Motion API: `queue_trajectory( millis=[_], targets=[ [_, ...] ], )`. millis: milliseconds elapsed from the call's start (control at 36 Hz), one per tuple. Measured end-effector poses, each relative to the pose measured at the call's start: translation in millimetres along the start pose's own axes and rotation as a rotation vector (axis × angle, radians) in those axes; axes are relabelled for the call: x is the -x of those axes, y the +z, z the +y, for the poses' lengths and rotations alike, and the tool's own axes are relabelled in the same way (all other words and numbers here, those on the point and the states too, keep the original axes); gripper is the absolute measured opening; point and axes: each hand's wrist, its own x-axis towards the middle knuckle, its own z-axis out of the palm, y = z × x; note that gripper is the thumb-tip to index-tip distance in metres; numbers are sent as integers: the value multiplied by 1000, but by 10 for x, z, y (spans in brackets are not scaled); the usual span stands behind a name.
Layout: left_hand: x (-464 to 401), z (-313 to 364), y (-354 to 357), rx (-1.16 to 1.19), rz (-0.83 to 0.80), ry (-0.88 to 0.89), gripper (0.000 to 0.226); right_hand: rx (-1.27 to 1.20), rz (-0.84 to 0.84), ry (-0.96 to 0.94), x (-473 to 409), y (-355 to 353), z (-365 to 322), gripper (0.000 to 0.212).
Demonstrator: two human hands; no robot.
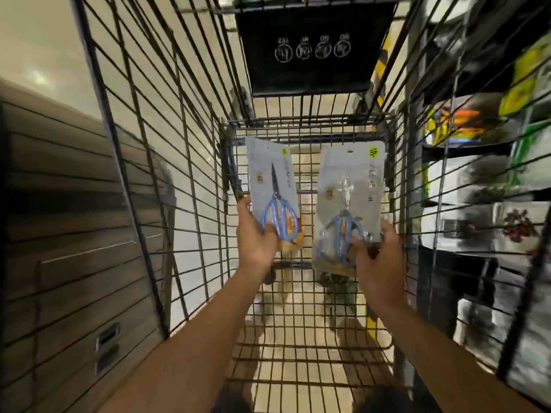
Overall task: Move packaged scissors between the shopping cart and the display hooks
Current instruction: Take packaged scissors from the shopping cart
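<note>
Fingers (269, 231) of left hand (253, 236) and right hand (377, 251) are each gripping a carded blue-handled scissors pack (272, 189), (347, 204), at 12 o'clock inside black wire shopping cart (179, 174).

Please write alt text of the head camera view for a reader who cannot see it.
Two bare hands each hold a packaged pair of blue-handled scissors inside a wire shopping cart: the left hand grips the left package, the right hand grips the right package. Both packages point up. Blurred store shelves show through the cart's right side.
</note>
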Motion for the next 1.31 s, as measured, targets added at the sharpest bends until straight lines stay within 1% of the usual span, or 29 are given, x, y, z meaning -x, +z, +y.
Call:
queue_trajectory(
  millis=[111, 194, 222, 278, 306, 333, 389, 444, 500, 556, 583, 639, 722, 806, 861, 972, 1083, 1194, 1306],
  targets=[
    [457, 348, -258, -51, -93, 171, 76, -36, 30, -66, 394, -152, -318, 59],
    [786, 574, -509, -51, -158, 277, 80, -191, 79, -109, 793, -293, -644, 64],
    [890, 636, -592, -81, -176, 308, 80, -255, 83, -131, 948, -350, -760, 64],
    [1078, 745, -786, -153, -206, 359, 79, -416, 57, -119, 1269, -442, -954, 56],
    [1188, 813, -876, -137, -251, 376, 81, -452, 55, -106, 1436, -478, -1031, 52],
    [1298, 865, -977, -112, -297, 382, 82, -468, 84, -107, 1609, -503, -1091, 52],
    [1519, 990, -1182, -95, -367, 392, 80, -491, 195, -147, 1936, -517, -1156, 63],
    [1750, 1123, -1356, -98, -422, 433, 75, -475, 302, -139, 2282, -492, -1148, 70],
    [1972, 1245, -1514, -130, -444, 521, 72, -487, 347, -89, 2560, -466, -1099, 73],
    [2157, 1312, -1643, -168, -474, 557, 71, -465, 418, -44, 2824, -471, -1057, 80],
    [2199, 1317, -1688, -187, -483, 555, 72, -407, 439, -50, 2926, -487, -1032, 82],
    [2376, 1342, -1796, -210, -516, 567, 73, -351, 455, -110, 3243, -572, -1092, 78],
    [2682, 1342, -1949, -249, -533, 660, 72, -405, 520, -152, 3663, -727, -1115, 70],
    [3023, 1293, -2078, -266, -540, 726, 75, -519, 566, -165, 4029, -870, -1030, 69],
    [3251, 1203, -2134, -241, -580, 767, 73, -502, 604, -184, 4291, -968, -958, 67],
    [3802, 960, -2221, -227, -626, 834, 78, -516, 625, -224, 4874, -1187, -697, 67],
    [4399, 651, -2251, -193, -668, 881, 79, -596, 638, -253, 5505, -1392, -329, 68],
    [4989, 373, -2196, -214, -708, 929, 75, -641, 718, -249, 6129, -1594, 60, 68],
    [5553, 243, -2068, -240, -835, 1014, 77, -659, 838, -286, 6678, -1803, 311, 68]
  ],
)
